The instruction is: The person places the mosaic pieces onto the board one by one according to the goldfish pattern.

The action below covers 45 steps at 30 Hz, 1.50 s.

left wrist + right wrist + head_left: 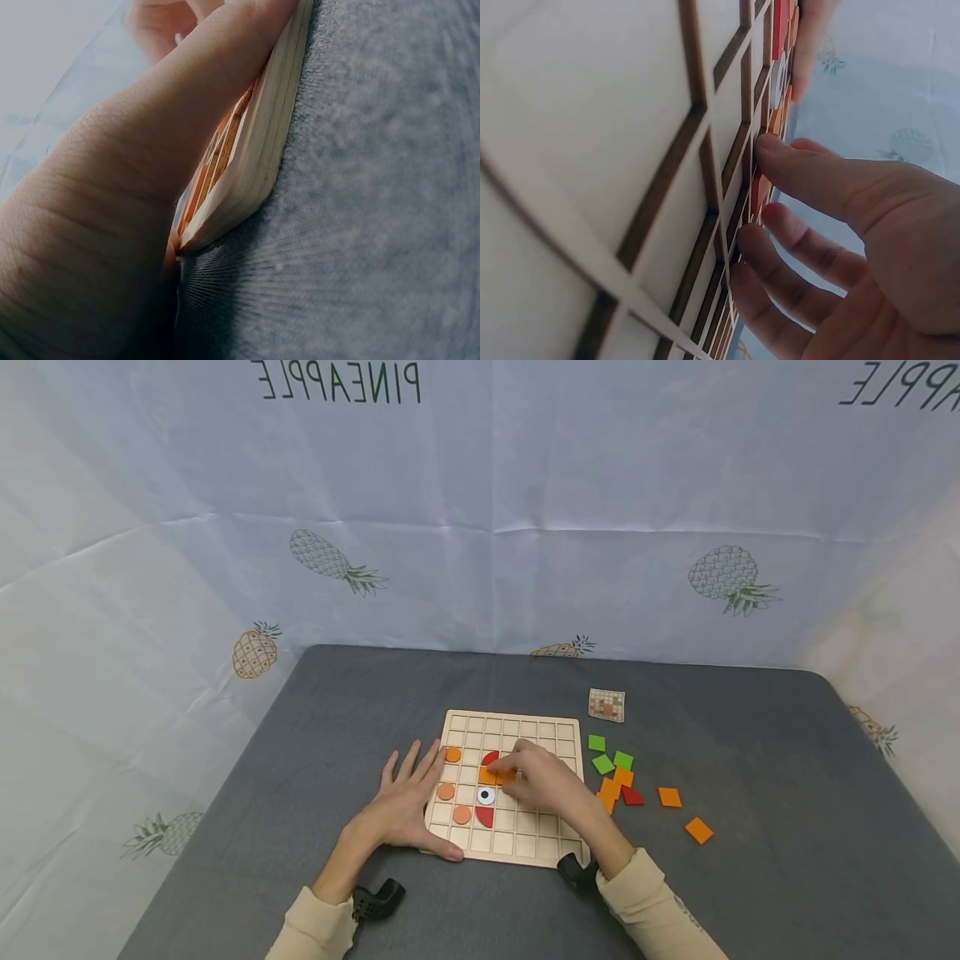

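A wooden grid board point(525, 845) lies on the table. My left hand point(405, 802) spreads along its left edge, thumb at the front corner; in the left wrist view the thumb point(217, 67) rests against the board's side. My right hand point(542, 781) reaches over the middle, thumb and index finger at an orange square tile point(507, 777), which they seem to pinch low in its cell. Another orange tile point(487, 776) sits beside it, partly under the fingers. Close by are a red rounded piece point(491, 757), a white disc with a black dot point(486, 796) and another red piece point(484, 817).
Orange discs point(453, 754) occupy cells on the board's left side. Right of the board lie green square tiles point(602, 764), several loose orange tiles point(670, 797) and a red piece point(632, 797). A small pattern card point(607, 705) is behind them on the grey table point(780, 760).
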Motion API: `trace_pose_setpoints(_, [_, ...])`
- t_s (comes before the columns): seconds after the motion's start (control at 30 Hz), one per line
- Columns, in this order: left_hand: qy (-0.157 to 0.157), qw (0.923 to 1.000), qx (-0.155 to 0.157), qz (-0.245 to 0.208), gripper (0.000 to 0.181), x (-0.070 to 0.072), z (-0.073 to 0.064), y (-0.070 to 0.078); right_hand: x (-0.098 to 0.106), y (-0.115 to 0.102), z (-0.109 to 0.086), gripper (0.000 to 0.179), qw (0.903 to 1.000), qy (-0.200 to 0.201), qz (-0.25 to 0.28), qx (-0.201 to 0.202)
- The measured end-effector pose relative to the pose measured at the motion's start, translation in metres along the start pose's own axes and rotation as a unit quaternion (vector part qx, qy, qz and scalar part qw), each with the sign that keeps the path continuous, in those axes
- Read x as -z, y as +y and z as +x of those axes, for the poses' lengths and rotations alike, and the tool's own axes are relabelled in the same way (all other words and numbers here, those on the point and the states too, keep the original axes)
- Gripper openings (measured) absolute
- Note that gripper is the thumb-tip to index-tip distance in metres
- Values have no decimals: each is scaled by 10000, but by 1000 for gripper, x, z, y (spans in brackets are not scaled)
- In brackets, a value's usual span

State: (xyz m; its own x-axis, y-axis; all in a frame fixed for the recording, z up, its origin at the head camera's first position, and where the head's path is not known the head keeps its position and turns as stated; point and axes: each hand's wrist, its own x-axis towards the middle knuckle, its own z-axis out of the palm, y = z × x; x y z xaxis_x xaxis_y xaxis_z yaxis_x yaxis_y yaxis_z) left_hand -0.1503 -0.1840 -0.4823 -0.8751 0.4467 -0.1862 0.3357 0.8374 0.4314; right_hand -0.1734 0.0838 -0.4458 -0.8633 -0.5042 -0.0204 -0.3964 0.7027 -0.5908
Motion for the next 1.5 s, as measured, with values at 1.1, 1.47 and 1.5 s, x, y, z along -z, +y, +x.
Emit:
trace_pose_setpoints(1.1, [14,10000,-7,5,155,1,0,1,-3,-2,-2,46,9971,-301,-667,230])
trace_pose_setpoints(1.47, [23,10000,-17,-5,155,1,0,1,-1,5,-3,27,9999,-8,-95,126])
trace_pose_setpoints(1.5, [20,10000,-12,-7,156,1,0,1,-1,5,-3,26,9999,6,-87,81])
